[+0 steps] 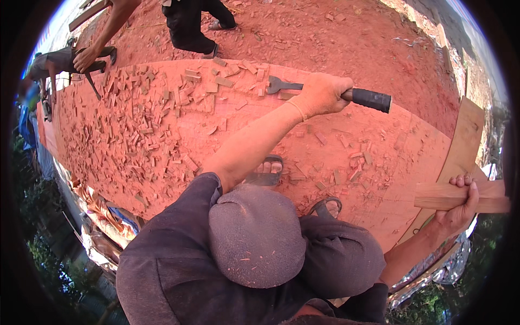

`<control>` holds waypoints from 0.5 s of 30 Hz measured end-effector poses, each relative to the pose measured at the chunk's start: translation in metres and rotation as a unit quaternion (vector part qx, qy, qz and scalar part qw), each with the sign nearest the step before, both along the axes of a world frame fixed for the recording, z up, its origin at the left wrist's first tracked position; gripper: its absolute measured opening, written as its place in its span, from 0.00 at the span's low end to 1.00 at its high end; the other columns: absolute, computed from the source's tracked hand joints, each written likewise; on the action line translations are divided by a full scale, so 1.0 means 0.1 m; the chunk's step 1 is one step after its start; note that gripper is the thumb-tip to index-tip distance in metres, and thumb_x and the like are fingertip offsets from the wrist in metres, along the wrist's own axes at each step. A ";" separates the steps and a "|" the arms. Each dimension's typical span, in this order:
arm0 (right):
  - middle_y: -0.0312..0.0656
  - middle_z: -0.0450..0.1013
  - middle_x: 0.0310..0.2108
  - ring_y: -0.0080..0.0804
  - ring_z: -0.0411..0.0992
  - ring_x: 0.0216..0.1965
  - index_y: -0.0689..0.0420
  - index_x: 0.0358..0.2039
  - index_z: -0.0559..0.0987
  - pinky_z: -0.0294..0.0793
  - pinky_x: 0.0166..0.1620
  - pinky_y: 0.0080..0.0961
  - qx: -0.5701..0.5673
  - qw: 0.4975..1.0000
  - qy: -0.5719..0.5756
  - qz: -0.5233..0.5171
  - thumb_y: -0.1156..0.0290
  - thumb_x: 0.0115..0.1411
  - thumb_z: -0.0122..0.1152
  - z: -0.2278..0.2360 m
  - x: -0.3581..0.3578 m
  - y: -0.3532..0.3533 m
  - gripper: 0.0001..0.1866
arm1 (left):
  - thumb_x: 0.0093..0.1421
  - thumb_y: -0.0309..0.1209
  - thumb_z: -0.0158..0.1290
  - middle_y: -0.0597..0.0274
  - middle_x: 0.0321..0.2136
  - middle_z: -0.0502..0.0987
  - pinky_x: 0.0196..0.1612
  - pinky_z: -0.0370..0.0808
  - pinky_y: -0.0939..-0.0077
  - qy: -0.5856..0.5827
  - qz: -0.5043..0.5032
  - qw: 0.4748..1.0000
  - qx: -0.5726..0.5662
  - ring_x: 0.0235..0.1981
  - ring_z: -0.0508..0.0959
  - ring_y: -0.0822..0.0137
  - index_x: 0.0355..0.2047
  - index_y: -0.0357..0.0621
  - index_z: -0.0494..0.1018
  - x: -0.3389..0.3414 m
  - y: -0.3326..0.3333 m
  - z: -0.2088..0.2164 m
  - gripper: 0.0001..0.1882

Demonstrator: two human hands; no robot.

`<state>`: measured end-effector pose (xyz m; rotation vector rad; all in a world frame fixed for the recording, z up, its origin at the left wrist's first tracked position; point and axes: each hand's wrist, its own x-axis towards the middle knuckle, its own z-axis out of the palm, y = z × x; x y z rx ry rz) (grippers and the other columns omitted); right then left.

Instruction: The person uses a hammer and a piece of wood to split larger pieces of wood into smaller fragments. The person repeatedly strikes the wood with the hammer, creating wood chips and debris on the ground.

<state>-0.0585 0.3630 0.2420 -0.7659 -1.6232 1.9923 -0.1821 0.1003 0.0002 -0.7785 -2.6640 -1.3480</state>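
My left hand (324,95) is raised over the middle of the board, closed round a hand tool. The tool has a dark metal blade (281,85) flaring at its left end and a black-wrapped handle (371,100) sticking out to the right. At the far right, my right hand (459,210) grips a short wooden block (441,196), its fingers over the top edge. A lengthwise line runs along the block; whether it is one piece or two I cannot tell. My bent knees (257,235) are below, with sandalled feet (268,167) on the board.
Many small wood chips (130,116) litter the broad, reddish board (401,141), thickest at left. A plywood sheet (468,130) lies along the right. Another person's hand (86,59) and dark-trousered legs (187,27) are at the upper left, and a further person (54,62) is beyond.
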 end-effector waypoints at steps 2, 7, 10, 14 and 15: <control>0.42 0.73 0.35 0.28 0.72 0.34 0.62 0.44 0.72 0.76 0.39 0.27 -0.023 0.997 0.028 -0.073 0.75 0.62 0.58 -0.16 -0.20 -0.31 0.10 | 0.52 0.36 0.62 0.56 0.18 0.75 0.24 0.71 0.54 0.007 0.007 1.000 0.019 0.23 0.78 0.48 0.23 0.51 0.71 0.01 0.01 -0.02 0.10; 0.37 0.73 0.24 0.27 0.73 0.22 0.64 0.37 0.74 0.75 0.29 0.27 0.092 0.884 -0.399 0.227 0.76 0.56 0.63 -1.17 0.57 -0.73 0.10 | 0.50 0.34 0.61 0.56 0.18 0.75 0.24 0.71 0.54 0.023 -0.025 0.999 -0.039 0.23 0.79 0.49 0.20 0.51 0.70 0.11 -0.02 -0.11 0.10; 0.39 0.72 0.21 0.27 0.70 0.18 0.64 0.39 0.72 0.73 0.23 0.25 0.066 0.909 -0.361 0.198 0.75 0.56 0.63 -1.21 1.05 -0.32 0.13 | 0.49 0.33 0.60 0.57 0.17 0.73 0.23 0.71 0.55 0.048 -0.051 0.997 -0.038 0.22 0.78 0.51 0.18 0.50 0.68 0.29 -0.07 -0.11 0.11; 0.41 0.72 0.25 0.28 0.72 0.21 0.64 0.40 0.72 0.76 0.24 0.26 0.136 0.947 -0.267 0.116 0.73 0.57 0.64 -0.81 1.16 0.16 0.14 | 0.48 0.34 0.62 0.58 0.16 0.72 0.24 0.70 0.56 0.008 -0.063 0.998 -0.024 0.21 0.77 0.51 0.19 0.50 0.68 0.49 -0.08 0.02 0.12; 0.42 0.72 0.27 0.28 0.72 0.23 0.64 0.42 0.72 0.76 0.26 0.26 0.146 0.945 -0.283 0.072 0.74 0.57 0.63 -0.66 1.11 0.24 0.14 | 0.48 0.34 0.62 0.58 0.17 0.72 0.24 0.70 0.57 0.008 -0.060 0.998 -0.006 0.21 0.77 0.51 0.19 0.50 0.68 0.51 -0.06 0.05 0.12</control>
